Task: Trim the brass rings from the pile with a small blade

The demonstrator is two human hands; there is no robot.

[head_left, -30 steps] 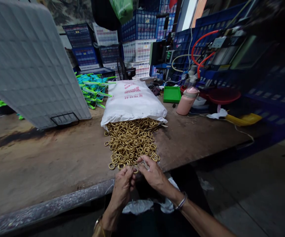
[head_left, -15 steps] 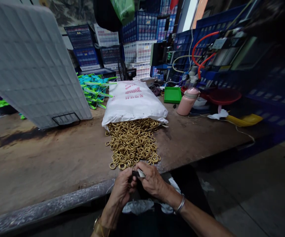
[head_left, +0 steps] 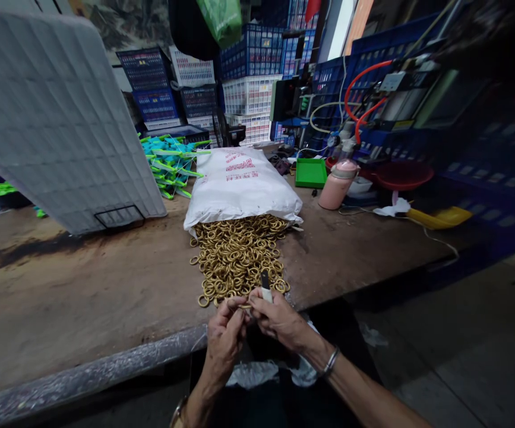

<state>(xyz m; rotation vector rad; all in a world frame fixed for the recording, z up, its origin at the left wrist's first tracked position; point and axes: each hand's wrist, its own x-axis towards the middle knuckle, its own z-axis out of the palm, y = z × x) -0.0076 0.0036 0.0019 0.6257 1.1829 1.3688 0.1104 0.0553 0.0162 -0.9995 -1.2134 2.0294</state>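
At the table's front edge, my left hand (head_left: 225,334) is closed in a pinch on a gold-coloured ring (head_left: 245,307), seen edge-on and partly covered by fingers. My right hand (head_left: 280,322) is wrapped round a small knife (head_left: 266,288) with a dark blade and a pale handle; the blade points up and away from me. The right fingertips meet the same ring. Just beyond both hands lies a heap of gold-coloured rings (head_left: 234,255), spilling from the mouth of a white sack (head_left: 246,193) with red print.
A pale ribbed panel (head_left: 61,119) leans on the left over the brown table (head_left: 141,279). Green and blue plastic pieces (head_left: 168,163) lie behind it. To the right are a green tray (head_left: 310,172), a pink bottle (head_left: 338,187) and a yellow scoop (head_left: 442,217). Crates (head_left: 250,95) stand behind.
The knife has swung from lying across between my hands to pointing up and away in my right hand. The ring now shows between my fingertips.
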